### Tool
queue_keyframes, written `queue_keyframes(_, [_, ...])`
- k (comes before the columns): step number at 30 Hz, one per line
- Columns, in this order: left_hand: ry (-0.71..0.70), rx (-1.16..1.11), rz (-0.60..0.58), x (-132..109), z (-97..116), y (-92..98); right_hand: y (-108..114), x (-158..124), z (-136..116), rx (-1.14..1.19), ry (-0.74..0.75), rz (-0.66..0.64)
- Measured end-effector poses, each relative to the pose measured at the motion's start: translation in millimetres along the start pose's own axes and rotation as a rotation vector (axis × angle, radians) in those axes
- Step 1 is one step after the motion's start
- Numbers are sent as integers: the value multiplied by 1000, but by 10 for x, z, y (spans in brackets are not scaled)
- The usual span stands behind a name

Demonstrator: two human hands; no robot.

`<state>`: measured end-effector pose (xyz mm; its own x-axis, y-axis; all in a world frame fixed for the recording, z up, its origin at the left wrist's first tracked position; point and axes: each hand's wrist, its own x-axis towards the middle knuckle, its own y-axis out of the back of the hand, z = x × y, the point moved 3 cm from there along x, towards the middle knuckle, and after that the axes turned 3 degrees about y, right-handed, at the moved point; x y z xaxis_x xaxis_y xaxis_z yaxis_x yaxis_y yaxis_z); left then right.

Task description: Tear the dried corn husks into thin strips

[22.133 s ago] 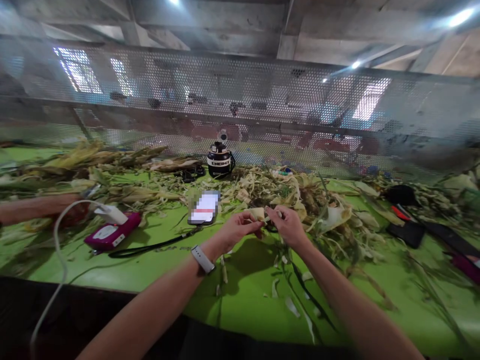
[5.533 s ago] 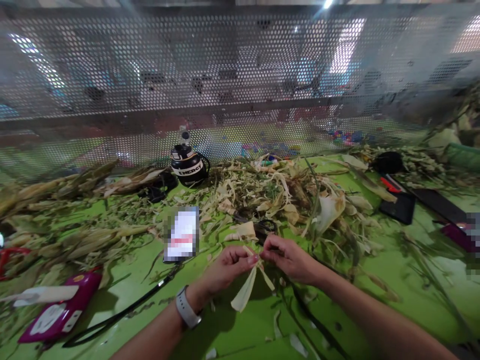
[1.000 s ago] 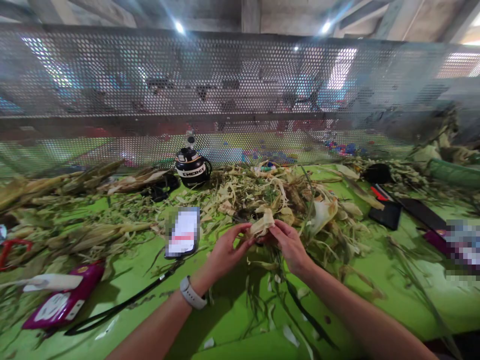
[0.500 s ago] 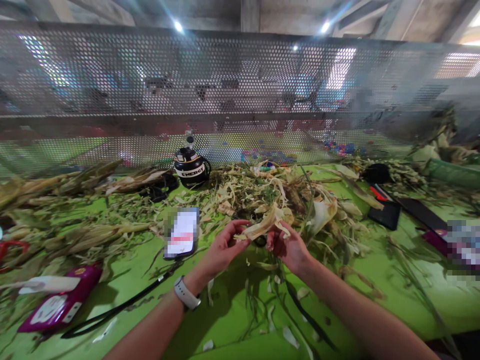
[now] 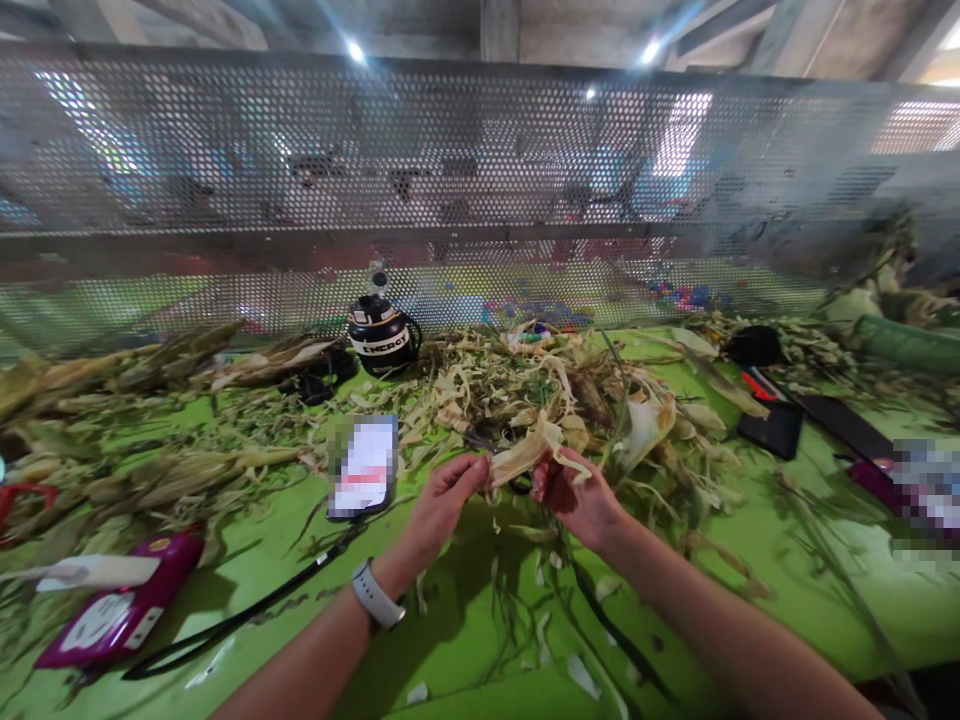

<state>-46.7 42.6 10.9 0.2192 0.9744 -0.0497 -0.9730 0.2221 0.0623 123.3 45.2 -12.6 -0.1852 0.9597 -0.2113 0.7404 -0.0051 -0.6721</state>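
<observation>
Between my hands is a pale, dry strip of corn husk [image 5: 523, 453], stretched just above the green table near the middle. My left hand [image 5: 448, 502], with a white watch on the wrist, pinches the strip's left end between thumb and fingers. At the other end, the fingers of my right hand [image 5: 574, 500] are closed on the husk, and a curled end sticks out above them. Beneath and behind the strip, a dark scissors-like tool [image 5: 519, 484] is partly hidden. A heap of shredded husk [image 5: 502, 385] lies just beyond my hands.
A phone [image 5: 364, 467] on a black strap lies left of my hands. Behind it stands a black round jar [image 5: 382, 338]. A purple packet [image 5: 124, 600] lies front left, and a black phone-like slab [image 5: 770, 428] lies at right. A perforated metal panel [image 5: 450, 140] closes off the back.
My left hand's fingers, apart and curved under the strip before, have closed into a pinch on its left end. The right hand stays almost where it was.
</observation>
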Motion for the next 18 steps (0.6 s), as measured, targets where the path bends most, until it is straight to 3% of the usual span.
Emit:
queue_keyframes(9, [-71,55,-116,-47,-70,-54,43,27,-56,91,-37,45])
queue_keyframes(18, [-83,141,-107,-25,-88,-52,-85,-65,-104,64,-25,-72])
